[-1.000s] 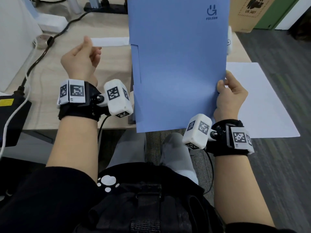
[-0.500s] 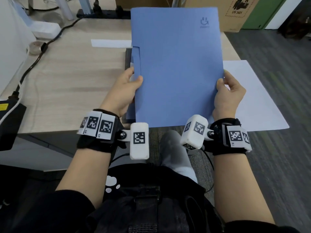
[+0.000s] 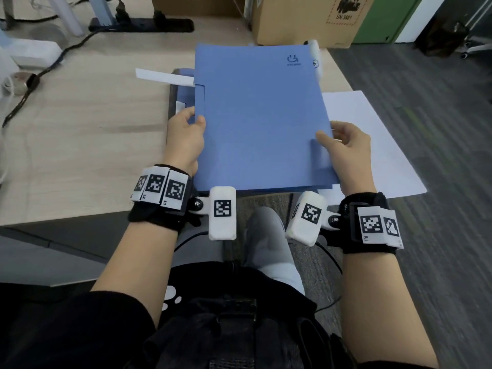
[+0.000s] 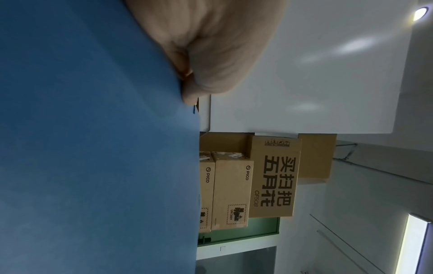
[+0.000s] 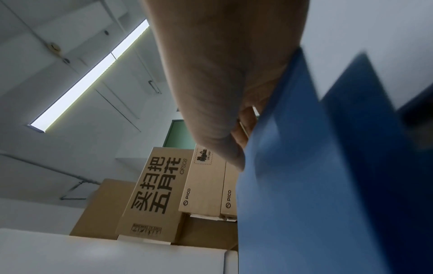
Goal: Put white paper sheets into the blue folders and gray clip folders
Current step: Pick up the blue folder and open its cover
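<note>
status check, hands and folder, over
Left hand grips blue folder by its left edge, right hand by its right edge. Folder closed, held over desk edge. White sheets on desk beneath, nothing blocking.

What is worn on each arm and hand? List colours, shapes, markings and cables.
Both forearms are bare below pushed-up black sleeves. Each wrist carries a black strap: the left wrist band and the right wrist band both bear white tags printed with black square codes. A white rounded camera block with one such code juts inward from each strap, left and right. Thin black cables trail below. The hands wear nothing.
</note>
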A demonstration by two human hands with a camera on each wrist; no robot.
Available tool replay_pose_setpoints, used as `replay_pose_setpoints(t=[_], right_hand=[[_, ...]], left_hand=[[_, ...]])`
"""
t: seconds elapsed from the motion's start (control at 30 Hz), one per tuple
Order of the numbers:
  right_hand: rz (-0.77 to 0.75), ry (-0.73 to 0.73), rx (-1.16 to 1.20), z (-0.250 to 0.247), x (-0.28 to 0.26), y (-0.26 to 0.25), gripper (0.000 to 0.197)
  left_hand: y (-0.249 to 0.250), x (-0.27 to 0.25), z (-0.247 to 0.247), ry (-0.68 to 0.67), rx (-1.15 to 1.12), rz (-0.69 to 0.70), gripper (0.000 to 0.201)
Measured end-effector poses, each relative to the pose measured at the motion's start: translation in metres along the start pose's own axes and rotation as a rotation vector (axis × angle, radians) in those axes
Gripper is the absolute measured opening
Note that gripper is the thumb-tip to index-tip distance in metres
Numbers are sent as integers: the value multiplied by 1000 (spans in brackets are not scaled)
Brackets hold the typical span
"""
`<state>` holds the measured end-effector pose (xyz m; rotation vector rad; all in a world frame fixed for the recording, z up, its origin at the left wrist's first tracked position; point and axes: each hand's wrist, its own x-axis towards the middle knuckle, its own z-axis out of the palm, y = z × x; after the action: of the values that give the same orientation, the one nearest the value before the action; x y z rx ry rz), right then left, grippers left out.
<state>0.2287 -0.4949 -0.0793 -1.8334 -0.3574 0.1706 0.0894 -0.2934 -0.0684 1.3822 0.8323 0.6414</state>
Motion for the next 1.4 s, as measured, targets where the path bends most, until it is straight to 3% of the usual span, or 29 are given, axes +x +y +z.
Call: replay_pose_setpoints(t=[0.17,0.3,0.43,0.57,0.7,0.83,1.0,1.2,1.3,1.4], right_hand=[[58,-20,117,-13,-9,4,26],[17,-55,265,-10,-19,-5,27],[-10,-4,403,0,-24,-20,39],[-8,30,483,14,-30,-34,56],[-51,13,502,26,-34,-47,52],[-146,-104,457,40,-37,-60,32],[-263,-248,412,60,-45,-76,22],[-362,-440,314,90,-56,-92,46],[-422,-553,252,107,-57,-92,51],[-431,-655,173,127,-61,-93,55]], left_hand=[[-6,11,3,13,48,-52,28],[-11,18,0,-32,149,-74,22],[-13,17,-3,-61,262,-43,9],[-5,7,-5,-135,391,-39,30],[0,1,-14,-202,446,-29,39],[5,-9,-25,-245,331,-59,26],[16,-24,-38,-247,159,-121,35],[29,-41,-65,-385,-63,-130,33],[38,-47,-78,-452,-125,-96,42],[44,-50,-96,-428,-186,-69,59]])
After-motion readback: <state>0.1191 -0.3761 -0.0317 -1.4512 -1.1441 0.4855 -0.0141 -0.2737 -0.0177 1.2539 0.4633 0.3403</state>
